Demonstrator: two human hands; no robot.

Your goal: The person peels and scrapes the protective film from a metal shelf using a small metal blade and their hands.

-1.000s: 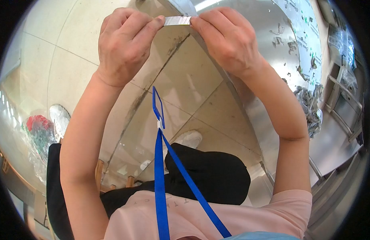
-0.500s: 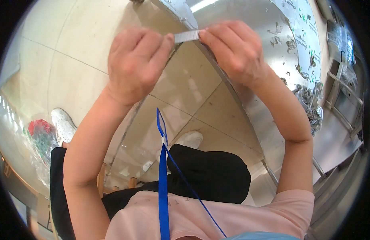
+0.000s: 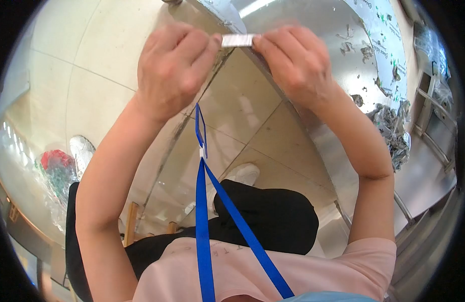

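Observation:
A short, pale white-silver strip with fine crosswise lines stretches between my two hands, near the top of the view. My left hand is closed, with its thumb and fingers pinching the strip's left end. The right end is pinched by my right hand, which is also closed and slightly blurred. What the strip is made of I cannot tell; its ends are hidden in the fingers. Just beyond and to the right of the hands lies a shiny metal sheet, with its edge passing below my right hand.
Printed film partly covers the metal, with torn scraps and a crumpled film heap on it. A blue lanyard hangs from my neck. A plastic bag with something red lies on the tiled floor beside a white shoe.
The strip has turned slightly and now lies more level between my hands. Both hands keep their pinch. The lanyard has swung, its end now farther up the view and its straps wider apart.

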